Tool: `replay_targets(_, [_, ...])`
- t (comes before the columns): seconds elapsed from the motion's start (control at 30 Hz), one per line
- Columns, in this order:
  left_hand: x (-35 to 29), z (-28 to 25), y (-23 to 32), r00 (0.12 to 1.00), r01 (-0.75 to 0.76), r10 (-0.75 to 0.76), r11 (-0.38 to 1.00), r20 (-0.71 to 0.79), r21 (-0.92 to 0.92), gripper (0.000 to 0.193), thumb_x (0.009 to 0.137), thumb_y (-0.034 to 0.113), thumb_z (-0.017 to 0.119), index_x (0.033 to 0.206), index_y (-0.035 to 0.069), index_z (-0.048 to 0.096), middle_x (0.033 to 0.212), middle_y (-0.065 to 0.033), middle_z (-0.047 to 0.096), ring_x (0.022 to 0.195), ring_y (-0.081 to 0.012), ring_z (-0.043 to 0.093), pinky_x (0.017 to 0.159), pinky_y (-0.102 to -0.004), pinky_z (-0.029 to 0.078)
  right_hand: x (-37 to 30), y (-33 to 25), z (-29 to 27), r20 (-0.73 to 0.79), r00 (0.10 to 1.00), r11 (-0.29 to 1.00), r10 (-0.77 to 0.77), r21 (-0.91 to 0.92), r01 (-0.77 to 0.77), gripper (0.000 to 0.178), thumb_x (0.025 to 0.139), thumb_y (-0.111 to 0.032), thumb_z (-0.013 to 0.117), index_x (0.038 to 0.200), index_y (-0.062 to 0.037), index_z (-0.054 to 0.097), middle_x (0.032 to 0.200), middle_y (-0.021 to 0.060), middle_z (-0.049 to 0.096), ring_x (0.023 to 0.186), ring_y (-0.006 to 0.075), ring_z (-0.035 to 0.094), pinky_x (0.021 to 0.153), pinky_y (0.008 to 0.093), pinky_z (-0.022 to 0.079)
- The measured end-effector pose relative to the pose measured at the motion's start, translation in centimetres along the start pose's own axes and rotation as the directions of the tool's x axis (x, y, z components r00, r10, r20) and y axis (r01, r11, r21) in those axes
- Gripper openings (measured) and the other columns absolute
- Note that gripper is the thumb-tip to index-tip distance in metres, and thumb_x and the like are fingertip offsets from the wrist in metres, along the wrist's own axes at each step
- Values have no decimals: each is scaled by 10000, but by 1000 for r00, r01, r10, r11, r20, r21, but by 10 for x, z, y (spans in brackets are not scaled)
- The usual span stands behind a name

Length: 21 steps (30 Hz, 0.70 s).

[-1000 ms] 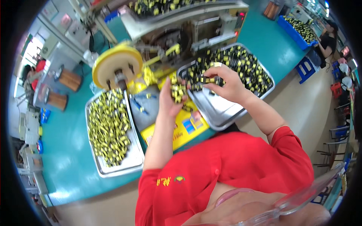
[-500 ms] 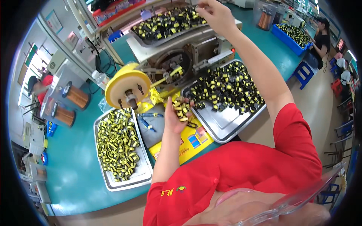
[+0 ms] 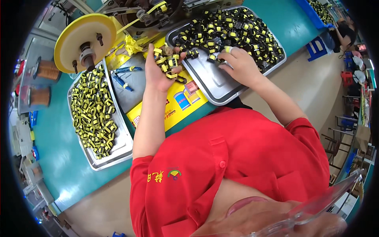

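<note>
My left hand (image 3: 157, 76), palm up and fingers curled, cradles several small transformer coils (image 3: 172, 62), black with yellow tape. It is over the left edge of the right metal tray (image 3: 215, 85). Inside that tray lies a pile of similar black-and-yellow coils (image 3: 244, 29). My right hand (image 3: 244, 68) reaches into the tray at the pile's near edge, a yellow band on one finger. Its thumb and fingers are pinched together beside a loose coil (image 3: 212, 57); what is between the fingertips is too small to tell.
At left, another metal tray (image 3: 125, 145) holds coils showing more yellow. Blue-handled cutters (image 3: 123, 83) lie on a grey plate (image 3: 136, 93) beside a yellow printed sheet (image 3: 169, 112). A winding machine (image 3: 148, 15) with a yellow tape reel (image 3: 85, 43) stands behind. Copper wire spools (image 3: 47, 70) are far left.
My right hand has come down from the coil tray on top of the machine into the right tray. My left hand still holds its coils. The whole view has tilted downward.
</note>
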<state>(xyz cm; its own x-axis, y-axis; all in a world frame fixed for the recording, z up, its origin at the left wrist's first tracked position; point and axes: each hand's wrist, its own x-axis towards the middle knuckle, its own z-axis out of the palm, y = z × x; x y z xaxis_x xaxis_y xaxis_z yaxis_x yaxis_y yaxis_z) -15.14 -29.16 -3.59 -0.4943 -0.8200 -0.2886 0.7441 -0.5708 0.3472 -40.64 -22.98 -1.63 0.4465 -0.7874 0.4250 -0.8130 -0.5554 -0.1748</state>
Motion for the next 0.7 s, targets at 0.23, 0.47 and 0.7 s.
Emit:
replay_targets(0.23, [0, -1, -3, 996, 0, -2, 1000, 87, 22, 361, 944, 358, 351, 1004, 55, 538, 981, -132, 588, 899, -303, 584, 421, -242, 387, 9, -12, 15, -29, 996, 992, 83, -96, -86, 307, 683, -247, 706, 913, -84, 584, 860, 88, 510, 876, 260, 494, 778, 360, 377])
replay_targets(0.47, [0, -4, -3, 986, 8, 1, 999, 166, -53, 299, 953, 330, 380, 1039, 82, 522, 1013, -115, 573, 912, -288, 578, 432, -236, 397, 6, -27, 0, 257, 965, 997, -58, 63, 44, 340, 675, -172, 689, 988, -97, 581, 827, 65, 543, 854, 258, 531, 789, 366, 407])
replay_targets(0.7, [1, -5, -1, 994, -37, 42, 998, 100, -52, 328, 938, 373, 424, 1017, 72, 524, 1000, -117, 562, 908, -285, 562, 413, -226, 391, 23, -27, 1, 381, 914, 987, -141, 130, 98, 321, 678, -132, 686, 985, -110, 594, 842, 57, 553, 858, 249, 556, 762, 363, 442])
